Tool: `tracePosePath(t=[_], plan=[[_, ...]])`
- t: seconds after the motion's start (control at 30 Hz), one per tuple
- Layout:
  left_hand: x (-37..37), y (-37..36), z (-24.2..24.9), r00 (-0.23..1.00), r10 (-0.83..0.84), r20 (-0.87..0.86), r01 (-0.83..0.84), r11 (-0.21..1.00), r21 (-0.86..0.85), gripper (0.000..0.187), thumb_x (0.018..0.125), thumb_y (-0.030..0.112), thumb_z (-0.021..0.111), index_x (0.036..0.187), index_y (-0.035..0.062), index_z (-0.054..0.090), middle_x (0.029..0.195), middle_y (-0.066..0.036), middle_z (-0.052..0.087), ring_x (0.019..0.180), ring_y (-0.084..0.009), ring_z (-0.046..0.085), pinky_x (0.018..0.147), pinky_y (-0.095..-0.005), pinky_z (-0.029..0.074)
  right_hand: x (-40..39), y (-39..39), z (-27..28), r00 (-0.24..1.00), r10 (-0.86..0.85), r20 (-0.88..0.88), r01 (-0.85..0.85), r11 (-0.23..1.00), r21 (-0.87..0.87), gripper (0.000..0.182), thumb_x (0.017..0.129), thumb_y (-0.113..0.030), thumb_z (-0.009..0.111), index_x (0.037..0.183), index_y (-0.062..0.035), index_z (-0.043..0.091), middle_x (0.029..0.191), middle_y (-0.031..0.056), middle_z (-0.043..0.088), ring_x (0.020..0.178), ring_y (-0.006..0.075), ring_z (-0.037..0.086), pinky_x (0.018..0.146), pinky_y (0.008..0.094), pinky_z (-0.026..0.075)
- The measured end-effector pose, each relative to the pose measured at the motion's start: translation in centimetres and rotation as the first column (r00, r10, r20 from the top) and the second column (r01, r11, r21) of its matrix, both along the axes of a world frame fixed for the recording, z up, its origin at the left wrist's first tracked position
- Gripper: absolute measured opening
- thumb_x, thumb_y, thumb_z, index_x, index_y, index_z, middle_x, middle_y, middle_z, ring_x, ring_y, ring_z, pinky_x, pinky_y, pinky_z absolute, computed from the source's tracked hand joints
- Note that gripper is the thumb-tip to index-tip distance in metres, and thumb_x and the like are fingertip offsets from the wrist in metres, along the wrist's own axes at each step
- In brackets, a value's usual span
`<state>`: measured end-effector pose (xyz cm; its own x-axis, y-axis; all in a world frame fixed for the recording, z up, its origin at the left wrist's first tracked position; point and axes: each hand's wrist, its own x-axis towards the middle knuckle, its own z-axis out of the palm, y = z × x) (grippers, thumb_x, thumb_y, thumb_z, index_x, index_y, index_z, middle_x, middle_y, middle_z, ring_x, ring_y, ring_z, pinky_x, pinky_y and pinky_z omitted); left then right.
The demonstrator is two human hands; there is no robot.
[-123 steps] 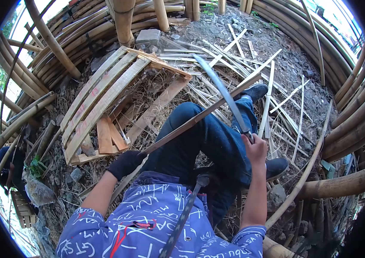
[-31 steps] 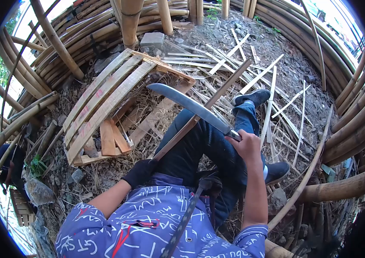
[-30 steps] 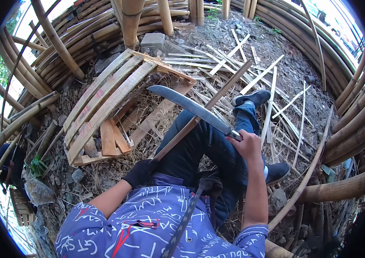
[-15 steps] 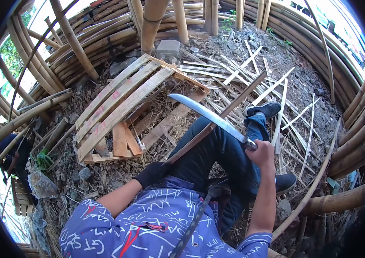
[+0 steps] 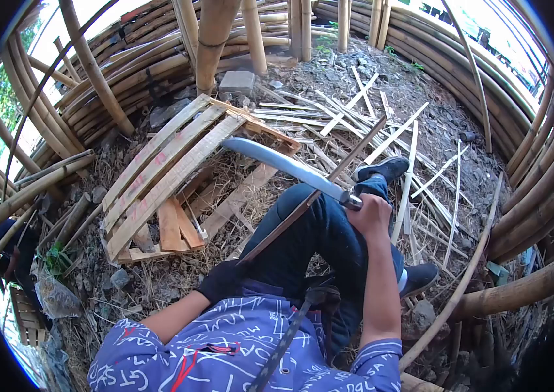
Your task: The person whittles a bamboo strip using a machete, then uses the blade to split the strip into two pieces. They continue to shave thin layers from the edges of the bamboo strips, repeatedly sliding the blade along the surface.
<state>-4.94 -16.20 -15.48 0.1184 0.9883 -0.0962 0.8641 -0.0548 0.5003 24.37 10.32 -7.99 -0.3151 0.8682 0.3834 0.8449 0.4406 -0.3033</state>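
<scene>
My left hand [image 5: 222, 279], in a black glove, is closed around the lower end of a long thin bamboo strip [image 5: 358, 148] beside my lap. The strip slants away across my raised knee, its far end over the ground. My bare right hand [image 5: 373, 215] grips the dark handle of a machete [image 5: 280, 161]. Its long, slightly curved blade points left and crosses the strip just beyond my knee. My legs, in dark jeans [image 5: 298, 208], are bent and crossed under the work.
A slatted wooden pallet [image 5: 162, 171] lies tilted at left. Several pale split strips [image 5: 396, 134] litter the rubble ahead. Bamboo poles [image 5: 215, 42] and stacked bamboo walls surround the spot. Part of another person [image 5: 23, 251] shows at far left. A long curved pole [image 5: 463, 281] lies at right.
My right hand and the machete have moved forward and left a little, the blade still across the strip. My left hand keeps its hold. The whole view has shifted slightly.
</scene>
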Motion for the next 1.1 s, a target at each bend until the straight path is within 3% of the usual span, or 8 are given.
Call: tracePosePath(t=[0.13,0.33,0.4,0.6,0.7,0.8,1.03,1.1], plan=[[-0.2,-0.1,-0.8,0.996,0.080,0.045,-0.080,0.997,-0.012,0.036,0.096,0.036,0.046,0.116,0.0096,0.061,0.096,-0.021,0.066,0.091,-0.0408,0.063,0.078,-0.0482,0.051,-0.6,1.1,0.2,0.985,-0.171,0.003,0.171,0.983,-0.065,0.028,0.071,-0.033,0.066,0.071,-0.0055,0.070,0.073,0.0219,0.067,0.073,0.0392,0.067,0.070,0.0462,0.054],[-0.9,0.2,-2.4,0.987,0.136,0.090,-0.126,0.986,-0.108,0.042,0.096,0.043,0.044,0.115,0.0103,0.062,0.092,-0.022,0.066,0.092,-0.0424,0.062,0.078,-0.0486,0.050,-0.4,0.7,-0.5,0.985,-0.173,-0.025,0.171,0.983,-0.066,0.027,0.071,-0.032,0.065,0.071,-0.0056,0.068,0.072,0.0208,0.067,0.070,0.0397,0.067,0.070,0.0478,0.054],[-0.8,0.3,-2.1,0.995,0.064,0.074,-0.061,0.998,-0.033,0.034,0.080,0.021,0.063,0.108,0.0039,0.056,0.090,-0.023,0.063,0.084,-0.0433,0.062,0.071,-0.0498,0.050,-0.3,-0.2,-0.3,0.996,-0.088,0.025,0.089,0.994,-0.061,0.026,0.072,-0.032,0.065,0.074,-0.0061,0.067,0.072,0.0193,0.067,0.069,0.0379,0.067,0.068,0.0475,0.054],[-0.4,0.5,-0.9,0.999,0.040,-0.018,-0.040,0.999,0.004,0.035,0.077,0.021,0.065,0.106,0.0045,0.058,0.091,-0.023,0.063,0.085,-0.0427,0.062,0.072,-0.0496,0.051,1.3,-0.4,-0.6,0.983,-0.047,0.175,0.060,0.996,-0.066,0.027,0.070,-0.032,0.067,0.072,-0.0056,0.067,0.071,0.0194,0.067,0.069,0.0376,0.067,0.067,0.0457,0.054],[-0.8,0.2,-1.6,0.995,0.099,-0.009,-0.099,0.986,-0.132,0.046,0.079,0.026,0.065,0.121,0.0093,0.055,0.098,-0.022,0.063,0.093,-0.0429,0.061,0.079,-0.0501,0.049,3.0,0.7,-2.8,0.986,-0.134,0.098,0.140,0.989,-0.056,0.027,0.069,-0.033,0.068,0.070,-0.0054,0.067,0.071,0.0202,0.067,0.070,0.0381,0.067,0.068,0.0459,0.054],[-0.3,0.1,-0.4,0.998,0.022,-0.060,-0.024,0.999,-0.033,0.047,0.080,0.024,0.064,0.123,0.0096,0.053,0.101,-0.021,0.062,0.092,-0.0426,0.061,0.079,-0.0498,0.050,3.9,0.7,-3.4,0.976,-0.219,0.009,0.219,0.970,-0.107,0.026,0.069,-0.030,0.068,0.070,-0.0047,0.067,0.073,0.0223,0.067,0.073,0.0405,0.067,0.071,0.0478,0.054],[0.1,0.3,-0.8,0.998,0.012,-0.056,-0.010,0.999,0.043,0.031,0.083,0.021,0.060,0.108,0.0029,0.057,0.093,-0.023,0.062,0.086,-0.0431,0.062,0.074,-0.0502,0.050,4.1,-1.4,-1.9,0.986,-0.155,-0.064,0.145,0.979,-0.144,0.023,0.070,-0.027,0.068,0.073,-0.0048,0.065,0.073,0.0227,0.066,0.073,0.0418,0.065,0.070,0.0493,0.053],[0.3,0.6,-0.6,0.996,0.089,-0.024,-0.090,0.996,-0.011,0.024,0.090,0.019,0.050,0.108,0.0032,0.057,0.092,-0.023,0.062,0.085,-0.0428,0.062,0.074,-0.0504,0.050,4.2,-1.4,-2.0,0.991,-0.121,-0.058,0.111,0.984,-0.142,0.023,0.070,-0.027,0.068,0.073,-0.0049,0.065,0.073,0.0224,0.066,0.073,0.0416,0.065,0.069,0.0494,0.053]])
